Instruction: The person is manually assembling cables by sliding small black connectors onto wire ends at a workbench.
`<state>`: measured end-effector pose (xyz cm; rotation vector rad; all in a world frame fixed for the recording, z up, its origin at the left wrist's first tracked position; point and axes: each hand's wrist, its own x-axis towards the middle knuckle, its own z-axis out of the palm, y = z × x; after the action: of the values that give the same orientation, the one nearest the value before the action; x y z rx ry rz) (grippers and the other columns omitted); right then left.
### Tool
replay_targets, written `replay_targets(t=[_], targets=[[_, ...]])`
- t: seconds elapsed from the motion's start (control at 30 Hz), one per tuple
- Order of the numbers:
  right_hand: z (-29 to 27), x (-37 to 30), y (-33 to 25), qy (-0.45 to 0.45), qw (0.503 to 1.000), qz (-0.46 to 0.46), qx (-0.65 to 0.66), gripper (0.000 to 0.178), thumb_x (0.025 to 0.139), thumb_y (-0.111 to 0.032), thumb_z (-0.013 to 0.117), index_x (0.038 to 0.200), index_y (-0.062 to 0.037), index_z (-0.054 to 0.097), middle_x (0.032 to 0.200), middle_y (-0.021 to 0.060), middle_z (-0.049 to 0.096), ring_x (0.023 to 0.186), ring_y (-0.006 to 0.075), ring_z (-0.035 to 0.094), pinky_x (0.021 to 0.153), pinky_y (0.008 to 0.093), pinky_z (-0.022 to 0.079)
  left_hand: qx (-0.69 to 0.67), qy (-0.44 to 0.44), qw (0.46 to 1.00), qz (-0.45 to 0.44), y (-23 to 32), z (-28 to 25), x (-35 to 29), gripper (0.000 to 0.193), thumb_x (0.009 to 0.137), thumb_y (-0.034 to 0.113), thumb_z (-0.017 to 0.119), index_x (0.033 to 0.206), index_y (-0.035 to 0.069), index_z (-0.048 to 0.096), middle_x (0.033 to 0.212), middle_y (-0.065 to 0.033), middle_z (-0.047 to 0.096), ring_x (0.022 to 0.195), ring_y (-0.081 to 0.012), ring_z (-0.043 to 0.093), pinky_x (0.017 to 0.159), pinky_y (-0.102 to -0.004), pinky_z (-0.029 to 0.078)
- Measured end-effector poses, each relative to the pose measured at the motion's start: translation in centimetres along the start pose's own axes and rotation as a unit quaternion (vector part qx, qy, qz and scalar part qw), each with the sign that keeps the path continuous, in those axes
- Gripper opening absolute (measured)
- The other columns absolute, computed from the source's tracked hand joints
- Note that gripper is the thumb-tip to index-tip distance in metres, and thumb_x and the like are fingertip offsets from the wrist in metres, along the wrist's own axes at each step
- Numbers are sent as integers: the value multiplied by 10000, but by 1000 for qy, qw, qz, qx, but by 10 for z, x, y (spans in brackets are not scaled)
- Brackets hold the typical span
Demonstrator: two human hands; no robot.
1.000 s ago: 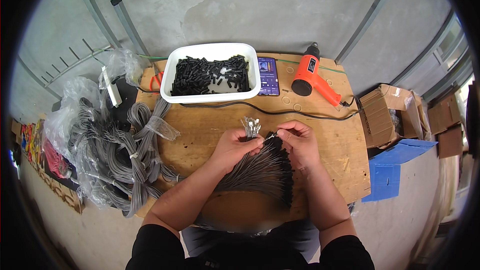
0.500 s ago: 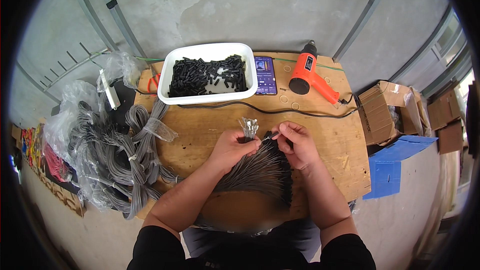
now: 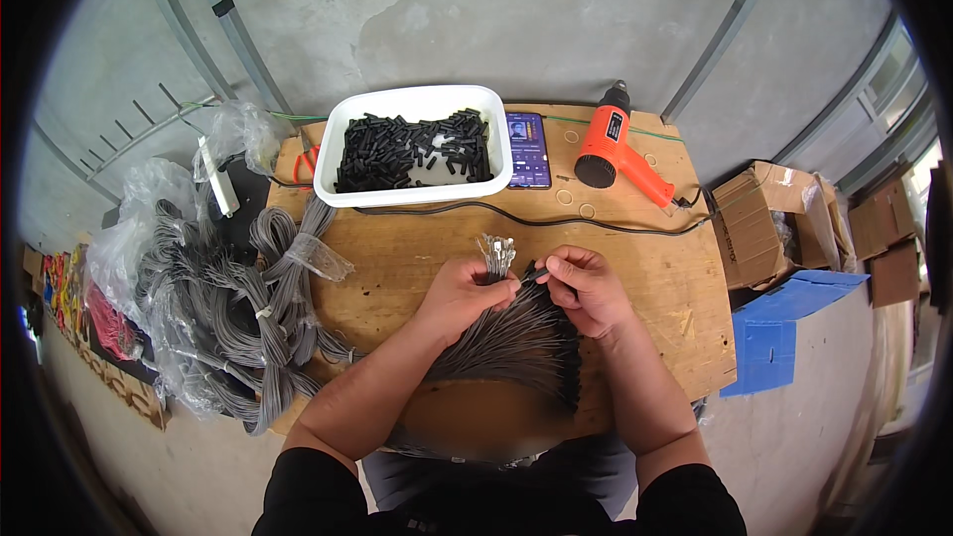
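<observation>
My left hand (image 3: 463, 296) is closed round a bundle of thin grey wires (image 3: 496, 256), whose bare metal terminals stick up above the fist. Just to its right, my right hand (image 3: 590, 290) pinches a small black sleeve (image 3: 539, 275) between thumb and forefinger, close to the left fingertips. Whether a wire end sits inside that sleeve is too small to tell. Below both hands, more grey wires (image 3: 496, 347) fan out over the table, with black sleeves (image 3: 568, 362) along their right-hand ends.
Behind the hands stands a white tub (image 3: 413, 197) of loose black sleeves. A phone (image 3: 529, 151) and an orange heat gun (image 3: 617, 154) lie to its right, a black cable (image 3: 516, 221) in front. Coiled grey wire bundles (image 3: 260, 313) heap up at left; red-handled pliers (image 3: 306, 154) rest beside the tub.
My right hand has shifted slightly left and down with the black sleeve, closer to my left fingertips. My left hand keeps its hold on the wires, nearly still.
</observation>
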<state>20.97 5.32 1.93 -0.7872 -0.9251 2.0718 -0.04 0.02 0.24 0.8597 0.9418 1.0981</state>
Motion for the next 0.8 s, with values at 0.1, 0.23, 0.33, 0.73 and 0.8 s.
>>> replay_targets(t=[0.1, 0.23, 0.33, 0.73, 0.8], targets=[[0, 1, 3, 0, 1000, -11, -15, 145, 950, -125, 652, 978, 17, 659, 819, 68, 680, 498, 45, 388, 460, 189, 298, 15, -1, 1000, 0, -1, 0, 1, 101, 874, 17, 702, 938, -46, 657, 789, -64, 639, 698, -126, 587, 671, -252, 477], [0, 1, 4, 12, 999, -14, -37, 132, 935, -111, 670, 977, 14, 660, 807, 58, 669, 499, 38, 386, 458, 186, 294, 6, -12, 1000, 11, -1, 0, 0, 96, 888, 25, 695, 945, -46, 664, 796, -50, 644, 707, -107, 587, 665, -238, 476], [5, 0, 1, 59, 995, -53, -60, 119, 927, -104, 680, 964, 8, 660, 805, 42, 661, 501, 29, 377, 455, 187, 284, 78, 0, 996, 37, 1, 3, -2, 103, 905, 39, 684, 966, -44, 680, 824, -32, 660, 729, -79, 596, 663, -228, 486], [11, -3, 6, 26, 974, -157, -159, 142, 928, -5, 654, 1067, 23, 672, 923, 66, 710, 789, 71, 636, 705, 203, 500, 237, 0, 964, 119, 5, 10, -5, 188, 916, 160, 698, 904, -28, 696, 707, -21, 667, 660, -38, 563, 589, -242, 467], [9, -2, 8, 13, 970, -166, -175, 147, 930, 2, 649, 1074, 23, 672, 934, 76, 715, 801, 70, 641, 709, 203, 501, 228, -9, 967, 116, 1, 7, -3, 187, 917, 162, 699, 906, -25, 698, 699, -18, 659, 655, -41, 562, 591, -242, 466]])
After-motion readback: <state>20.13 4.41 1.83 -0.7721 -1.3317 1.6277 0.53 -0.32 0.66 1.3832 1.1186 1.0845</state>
